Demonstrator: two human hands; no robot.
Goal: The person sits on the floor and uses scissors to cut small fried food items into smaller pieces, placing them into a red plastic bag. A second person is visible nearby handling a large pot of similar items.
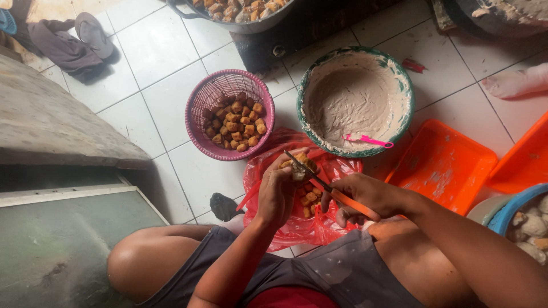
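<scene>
My left hand [278, 191] holds a brown fried tofu cube [297, 168] above a red plastic bag [299, 225] that contains more cubes. My right hand [365, 197] grips an orange-handled knife [319, 181], and its blade tip rests in the cube. Just past the hands stands a green-rimmed bowl [302, 117] smeared with pale paste, with a pink spoon [370, 140] lying inside. To the left of it a pink mesh basket [197, 134] holds several tofu cubes.
Orange trays [445, 165] lie on the white tile floor at the right, beside a blue bowl [514, 208] of pale lumps. A pan of fried tofu [240, 11] sits on a black stove at the top. A concrete step [51, 120] is at left.
</scene>
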